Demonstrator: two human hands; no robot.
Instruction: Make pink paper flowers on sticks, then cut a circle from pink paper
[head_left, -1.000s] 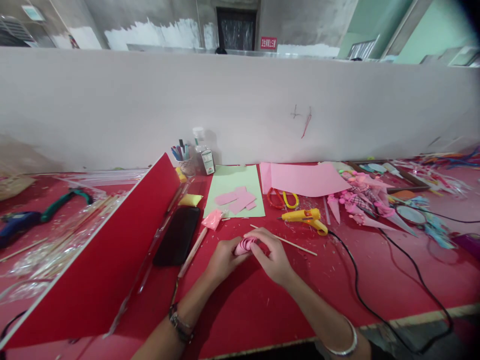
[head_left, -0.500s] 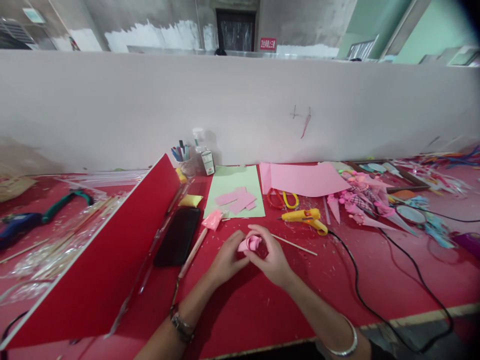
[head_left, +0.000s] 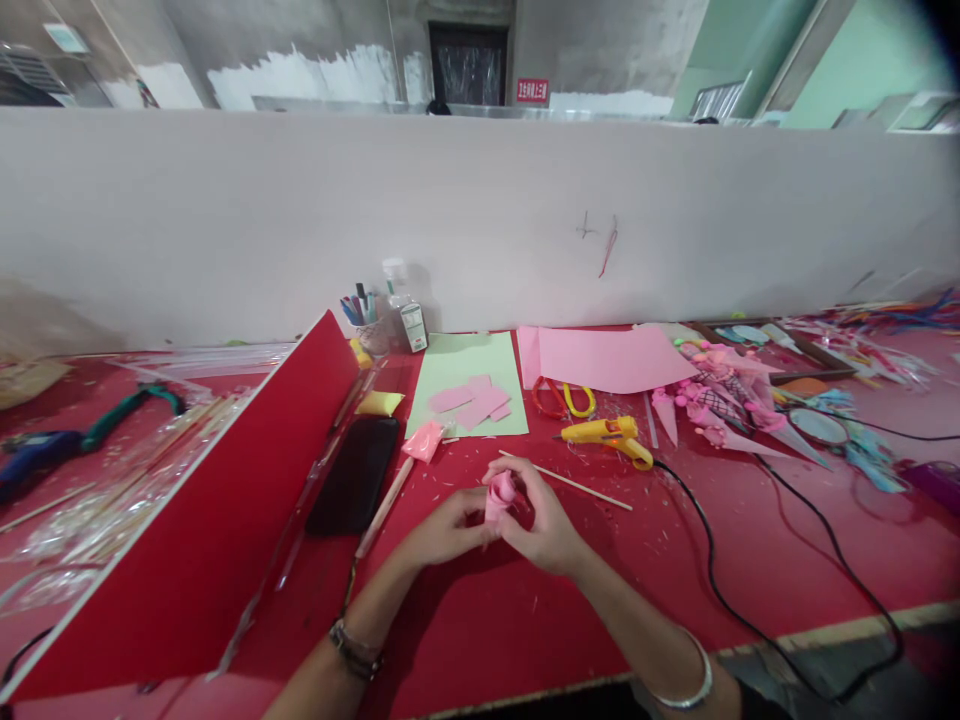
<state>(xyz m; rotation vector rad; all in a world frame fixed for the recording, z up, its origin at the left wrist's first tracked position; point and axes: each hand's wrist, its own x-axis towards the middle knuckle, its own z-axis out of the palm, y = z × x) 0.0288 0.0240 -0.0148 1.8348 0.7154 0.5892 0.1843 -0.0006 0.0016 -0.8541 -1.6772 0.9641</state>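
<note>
Across the red surface (head_left: 525,630), a green sheet (head_left: 472,355) near mid-frame bears pink pieces (head_left: 476,402), flat, unrolled. At lower centre, left hand (head_left: 450,527) and right hand (head_left: 550,530) pinch, in a fingertip grip, the pink paper roll (head_left: 498,493), seemingly well coiled. Rightward lies a glue gun (head_left: 600,431); a thin stick (head_left: 592,489) may hinder the right hand.

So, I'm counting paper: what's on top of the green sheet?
Overlapping pink paper pieces lie on the green sheet, and a pink packet overlaps its near edge. What lies beneath them is hidden.
</note>
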